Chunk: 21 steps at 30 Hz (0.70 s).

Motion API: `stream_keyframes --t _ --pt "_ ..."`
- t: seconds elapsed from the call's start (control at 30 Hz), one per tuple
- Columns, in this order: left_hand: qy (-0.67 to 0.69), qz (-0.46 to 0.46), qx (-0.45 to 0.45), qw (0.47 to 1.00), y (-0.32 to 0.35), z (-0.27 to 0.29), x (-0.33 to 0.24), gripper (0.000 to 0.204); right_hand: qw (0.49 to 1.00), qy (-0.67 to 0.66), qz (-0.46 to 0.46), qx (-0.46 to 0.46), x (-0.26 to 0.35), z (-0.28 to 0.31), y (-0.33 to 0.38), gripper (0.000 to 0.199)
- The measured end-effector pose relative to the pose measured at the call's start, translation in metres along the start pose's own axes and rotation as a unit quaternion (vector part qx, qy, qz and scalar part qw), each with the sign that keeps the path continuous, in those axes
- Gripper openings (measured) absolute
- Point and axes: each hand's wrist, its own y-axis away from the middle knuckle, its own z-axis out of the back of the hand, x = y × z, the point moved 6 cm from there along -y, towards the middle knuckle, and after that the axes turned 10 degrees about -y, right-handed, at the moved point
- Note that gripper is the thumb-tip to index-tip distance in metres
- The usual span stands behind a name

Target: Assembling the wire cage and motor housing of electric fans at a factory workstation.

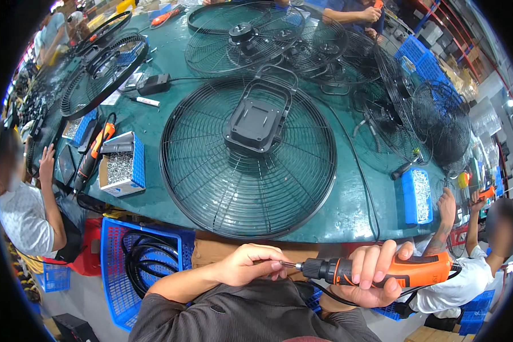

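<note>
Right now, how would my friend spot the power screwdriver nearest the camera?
Find the big green table. Below its near edge, the right hand grips an orange-and-black power screwdriver. Unlike the similar tool lying at the table's left, its bit points at the left hand.

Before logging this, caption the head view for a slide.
Right hand gripping an orange and black electric screwdriver, left hand at its bit, by a round black wire fan guard.

We get bright light | patchy glare on green tabletop (347, 216) | lamp (511, 103) glows near right rim | fisheye bends edges, corners black | co-workers' heads (504, 222) blurred
</note>
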Motion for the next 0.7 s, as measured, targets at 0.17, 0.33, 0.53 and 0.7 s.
stream_keyframes --t 0.17,0.33,0.53,0.7 --pt "0.036 0.055 0.029 0.997 -0.002 -0.006 0.014 0.025 0.999 0.02 -0.032 0.026 -0.003 -0.006 -0.002 0.039" --pt "0.336 0.163 -0.097 0.923 -0.008 -0.014 0.043 0.016 0.991 0.099 0.07 0.064 0.001 -0.014 0.008 0.039" --pt "0.432 0.244 -0.145 0.856 -0.014 -0.019 0.066 0.016 0.928 0.285 0.14 0.196 -0.019 -0.022 0.041 0.045" --pt "0.452 0.241 -0.12 0.85 -0.022 -0.02 0.059 0.029 0.898 0.339 0.154 0.233 -0.03 -0.022 0.055 0.045"
